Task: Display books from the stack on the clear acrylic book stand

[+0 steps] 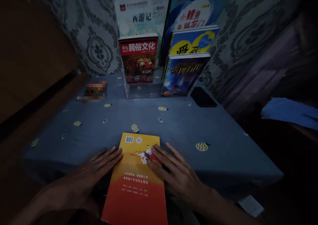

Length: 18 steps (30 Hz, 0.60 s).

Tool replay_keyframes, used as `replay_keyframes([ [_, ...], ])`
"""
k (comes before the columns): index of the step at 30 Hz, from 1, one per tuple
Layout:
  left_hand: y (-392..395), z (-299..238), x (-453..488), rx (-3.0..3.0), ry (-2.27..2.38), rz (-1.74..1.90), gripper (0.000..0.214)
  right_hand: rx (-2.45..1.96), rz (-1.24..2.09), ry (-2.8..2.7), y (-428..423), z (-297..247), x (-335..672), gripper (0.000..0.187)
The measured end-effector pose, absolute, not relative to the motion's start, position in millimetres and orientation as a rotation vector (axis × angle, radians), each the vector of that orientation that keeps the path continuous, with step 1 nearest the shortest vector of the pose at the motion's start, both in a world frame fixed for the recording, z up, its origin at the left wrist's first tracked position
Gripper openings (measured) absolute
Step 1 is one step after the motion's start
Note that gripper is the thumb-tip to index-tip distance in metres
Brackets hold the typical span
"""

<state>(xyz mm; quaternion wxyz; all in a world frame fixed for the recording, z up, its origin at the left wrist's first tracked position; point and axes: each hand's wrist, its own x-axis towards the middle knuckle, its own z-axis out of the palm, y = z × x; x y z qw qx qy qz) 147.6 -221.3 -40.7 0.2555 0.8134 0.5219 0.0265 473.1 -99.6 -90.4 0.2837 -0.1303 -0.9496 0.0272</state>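
A yellow and red paperback book (135,182) lies at the table's near edge, its lower part reaching past that edge. A barcode, a picture of a rider on a white horse and upside-down text show on its cover. My left hand (99,168) rests against the book's left edge with fingers stretched out, the fingertips touching it. On the right, my right hand (176,172) lies over the book's edge, its fingers spread flat on the cover by the horse picture. Whether the left thumb reaches under the book is hidden.
Behind, a clear acrylic stand (144,91) holds a red-covered book (139,61), a blue book (185,74) and several taller ones. A black phone (203,97) lies right of it. A blurred-out item (94,90) is at left. A blue patterned cloth (119,112) covers the table.
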Motion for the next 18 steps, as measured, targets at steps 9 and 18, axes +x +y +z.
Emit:
replay_keyframes([
  [9, -179.4, -30.8, 156.1, 1.838, 1.503, 0.678, 0.053, -0.417, 0.592, -2.392, -58.1, -47.7, 465.1, 0.038],
  [18, -81.1, -42.2, 219.5, 0.954, 1.687, 1.620, 0.071, -0.778, 1.428, -1.498, -32.0, -29.1, 403.0, 0.055],
])
